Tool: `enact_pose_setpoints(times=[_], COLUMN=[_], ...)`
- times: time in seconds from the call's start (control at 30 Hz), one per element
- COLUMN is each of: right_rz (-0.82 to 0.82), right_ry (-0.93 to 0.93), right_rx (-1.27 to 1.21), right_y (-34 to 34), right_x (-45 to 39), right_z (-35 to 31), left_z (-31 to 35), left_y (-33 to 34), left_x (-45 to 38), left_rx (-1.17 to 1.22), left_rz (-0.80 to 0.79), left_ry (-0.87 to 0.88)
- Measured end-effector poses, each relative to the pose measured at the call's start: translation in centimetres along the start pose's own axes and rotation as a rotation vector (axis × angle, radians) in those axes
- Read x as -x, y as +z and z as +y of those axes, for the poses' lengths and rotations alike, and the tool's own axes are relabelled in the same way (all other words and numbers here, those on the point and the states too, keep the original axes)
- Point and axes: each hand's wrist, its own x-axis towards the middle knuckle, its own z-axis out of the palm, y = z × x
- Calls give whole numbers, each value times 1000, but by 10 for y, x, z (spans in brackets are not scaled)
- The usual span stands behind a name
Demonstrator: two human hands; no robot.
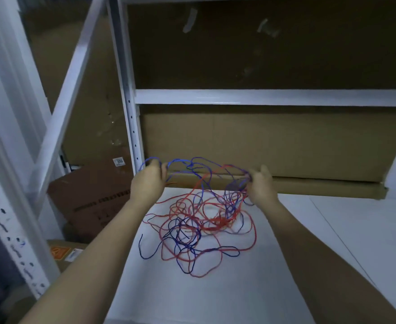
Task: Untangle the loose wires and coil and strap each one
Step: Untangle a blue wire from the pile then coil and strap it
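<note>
A tangle of red wire (212,222) and blue wire (180,239) lies on the white shelf surface (192,298). Both my hands are raised above its far side. My left hand (149,180) grips a loop of blue wire, which arcs over its fingers. My right hand (261,184) pinches a bunch of blue and red strands. Blue wire stretches between the two hands, and more strands hang from them down into the pile.
A long flat cardboard box (309,187) lies at the back of the shelf against a cardboard sheet (274,146). A white shelf upright (131,108) stands just left of my left hand. Cardboard boxes (91,202) sit lower left, beyond the shelf edge.
</note>
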Motion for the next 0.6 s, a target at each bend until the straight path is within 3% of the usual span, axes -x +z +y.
enact_pose_setpoints(times=[0.1, 0.17, 0.23, 0.33, 0.47, 0.6], right_rz=[-431, -711, -814, -781, -433, -265], right_ry=[-187, -147, -123, -139, -206, -233], right_rx=[352, 365, 261, 65, 17, -160], right_y=[7, 5, -1, -12, -6, 12], right_x=[11, 20, 24, 22, 13, 13], right_z=[-5, -12, -20, -40, -63, -76], left_z=[12, 15, 16, 16, 19, 21], left_y=[11, 19, 25, 30, 32, 28], left_x=[8, 12, 14, 15, 17, 19], left_rx=[39, 32, 33, 58, 109, 187], left_rz=[-79, -111, -117, -105, -127, -141], left_ry=[46, 64, 84, 104, 139, 173])
